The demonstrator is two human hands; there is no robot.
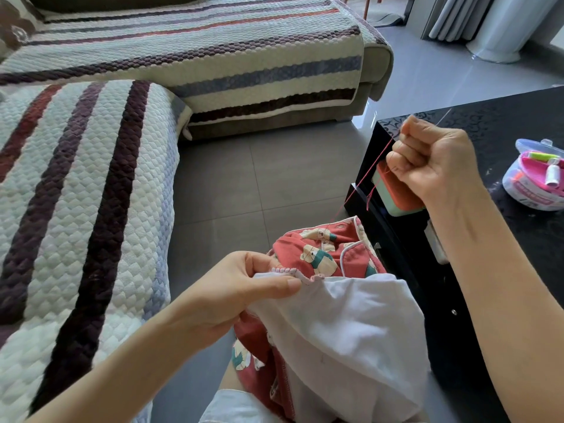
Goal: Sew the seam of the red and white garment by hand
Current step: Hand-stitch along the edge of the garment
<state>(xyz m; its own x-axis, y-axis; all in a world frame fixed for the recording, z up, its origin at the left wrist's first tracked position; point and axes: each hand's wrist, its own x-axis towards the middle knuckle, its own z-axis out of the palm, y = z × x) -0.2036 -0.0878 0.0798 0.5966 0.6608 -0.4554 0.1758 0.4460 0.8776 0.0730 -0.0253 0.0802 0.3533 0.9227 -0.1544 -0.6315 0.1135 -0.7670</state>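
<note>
Left hand [244,288], low in the lap, pinches the scalloped seam edge of the red and white garment [335,325], thumb on top. Red thread [366,175] climbs taut from the garment's far edge, up and rightward, into the right hand [433,160], a raised fist gripping it above the black table [518,117] corner. The next stitch, I'd judge, lies down-left.

One view only, worn on the head, looking forward and down into the lap. Wide angle, very close in: the garment [335,325] sits right under the lens at bottom centre. The striped sofa [91,193] fills the left, and the black table [503,117] pushes its corner in from the right.
</note>
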